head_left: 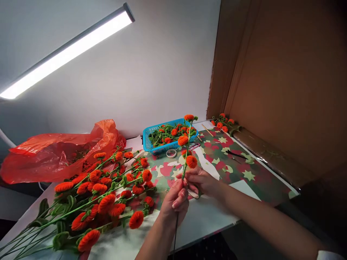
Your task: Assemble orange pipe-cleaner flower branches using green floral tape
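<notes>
An upright artificial flower stem (191, 161) stands in front of me, with several fuzzy orange blooms and small green buds along its green upper part. My left hand (175, 198) is closed round its lower part, thumb uppermost. Thin dark wire runs down below that fist. Just above and to the right, my right hand (203, 181) pinches the same stem under the lowest bloom. Its fingertips almost meet the left thumb, and they hide the spot they grip.
Finished orange flower stems (107, 204) lie heaped at left, beside a red plastic bag (54, 155). A blue basket (155, 148) holds flower pieces. Near it lies a tape roll (171, 154). Black tweezers (235, 154) rest at right, by a cardboard wall (284, 83). A lamp (70, 50) shines overhead.
</notes>
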`<state>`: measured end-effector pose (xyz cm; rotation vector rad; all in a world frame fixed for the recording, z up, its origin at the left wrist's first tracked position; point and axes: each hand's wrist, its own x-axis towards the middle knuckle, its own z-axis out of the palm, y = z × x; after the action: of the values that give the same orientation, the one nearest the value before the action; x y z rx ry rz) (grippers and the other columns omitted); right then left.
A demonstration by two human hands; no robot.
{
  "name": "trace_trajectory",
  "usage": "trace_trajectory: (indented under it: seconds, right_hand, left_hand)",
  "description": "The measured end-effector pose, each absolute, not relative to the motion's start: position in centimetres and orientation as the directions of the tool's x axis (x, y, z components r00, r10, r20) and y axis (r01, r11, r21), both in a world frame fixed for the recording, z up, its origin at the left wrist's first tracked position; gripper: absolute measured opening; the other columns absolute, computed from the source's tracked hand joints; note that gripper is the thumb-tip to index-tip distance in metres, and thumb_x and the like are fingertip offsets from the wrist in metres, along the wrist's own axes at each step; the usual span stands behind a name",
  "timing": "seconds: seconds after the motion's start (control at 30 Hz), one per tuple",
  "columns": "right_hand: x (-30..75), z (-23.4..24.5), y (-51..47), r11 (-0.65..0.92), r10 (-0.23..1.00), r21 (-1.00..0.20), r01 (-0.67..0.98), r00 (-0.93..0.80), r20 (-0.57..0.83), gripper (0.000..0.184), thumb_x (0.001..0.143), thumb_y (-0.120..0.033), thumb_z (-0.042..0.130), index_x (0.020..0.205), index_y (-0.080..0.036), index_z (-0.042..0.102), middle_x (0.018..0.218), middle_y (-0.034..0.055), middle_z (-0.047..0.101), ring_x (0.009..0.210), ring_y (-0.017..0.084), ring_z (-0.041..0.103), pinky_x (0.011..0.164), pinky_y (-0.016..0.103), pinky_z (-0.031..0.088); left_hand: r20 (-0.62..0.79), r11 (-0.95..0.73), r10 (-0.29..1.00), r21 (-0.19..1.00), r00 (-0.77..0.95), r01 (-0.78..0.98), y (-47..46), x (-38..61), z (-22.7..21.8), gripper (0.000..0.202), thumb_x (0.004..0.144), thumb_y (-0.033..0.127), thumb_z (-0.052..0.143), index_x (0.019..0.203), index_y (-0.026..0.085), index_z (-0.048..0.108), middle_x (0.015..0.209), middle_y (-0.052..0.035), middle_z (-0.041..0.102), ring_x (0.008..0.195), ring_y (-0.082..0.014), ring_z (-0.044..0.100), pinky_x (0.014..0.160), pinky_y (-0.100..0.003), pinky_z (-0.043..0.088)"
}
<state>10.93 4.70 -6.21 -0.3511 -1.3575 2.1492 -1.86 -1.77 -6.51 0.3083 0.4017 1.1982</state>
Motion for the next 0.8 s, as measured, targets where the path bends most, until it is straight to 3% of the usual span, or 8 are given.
trace_trajectory:
  seconds: [0.13, 0.27, 0.33, 0.47, 0.8]
  right_hand:
    - [10.9, -6.0, 5.1, -0.081, 0.707, -0.961, -0.265, -0.695, 0.132, 0.036, 0.076, -0.043, 0.064, 0.055, -0.014, 0.059, 0.053, -0.0018, 0.053, 0.052, 0.009, 0.049, 0.053, 0.023, 0.037]
    - [10.7, -5.8, 5.2, 0.144, 0.857, -0.968, -0.205, -0.464, 0.226, 0.024, 0.063, -0.04, 0.075, 0.063, -0.018, 0.068, 0.07, 0.0011, 0.059, 0.072, 0.015, 0.054, 0.068, 0.028, 0.041]
    - [10.8, -5.7, 5.3, 0.111, 0.875, -0.963, -0.246, -0.435, 0.212, 0.023, 0.061, -0.039, 0.076, 0.069, -0.018, 0.069, 0.075, 0.0014, 0.061, 0.075, 0.015, 0.055, 0.07, 0.029, 0.042]
    - [11.1, -5.5, 5.2, -0.048, 0.831, -0.95, -0.31, -0.54, 0.134, 0.027, 0.061, -0.037, 0.077, 0.075, -0.016, 0.067, 0.07, -0.0005, 0.06, 0.069, 0.012, 0.054, 0.068, 0.028, 0.042]
    - [11.2, -4.5, 5.0, -0.107, 0.802, -0.956, -0.274, -0.592, 0.08, 0.03, 0.066, -0.041, 0.073, 0.072, -0.015, 0.058, 0.068, -0.0017, 0.055, 0.064, 0.01, 0.052, 0.062, 0.024, 0.041]
  left_hand:
    - [-0.165, 0.312, 0.95, 0.549, 0.266, -0.775, -1.7, -2.1, -6.4, 0.016, 0.075, 0.025, 0.068, 0.077, 0.011, 0.062, 0.051, 0.0039, 0.057, 0.026, 0.0041, 0.027, 0.026, -0.006, 0.022]
    - [-0.21, 0.265, 0.963, 0.663, 0.166, -0.701, -1.7, -2.2, -5.8, 0.024, 0.067, 0.03, 0.075, 0.072, 0.011, 0.061, 0.051, 0.003, 0.059, 0.027, 0.0035, 0.031, 0.027, -0.007, 0.023]
    - [-0.219, 0.24, 0.968, 0.68, 0.121, -0.693, -1.7, -2.1, -5.5, 0.027, 0.064, 0.032, 0.077, 0.069, 0.011, 0.06, 0.05, 0.0039, 0.058, 0.026, 0.0035, 0.031, 0.027, -0.007, 0.021]
    - [-0.225, 0.222, 0.97, 0.689, 0.087, -0.69, -1.7, -1.8, -5.2, 0.031, 0.06, 0.033, 0.079, 0.067, 0.012, 0.058, 0.048, 0.005, 0.057, 0.026, 0.0038, 0.029, 0.028, -0.008, 0.019]
    - [-0.236, 0.217, 0.97, 0.737, 0.057, -0.64, -2.0, -1.5, -4.6, 0.033, 0.059, 0.036, 0.078, 0.066, 0.012, 0.057, 0.046, 0.0052, 0.054, 0.027, 0.004, 0.026, 0.03, -0.009, 0.015]
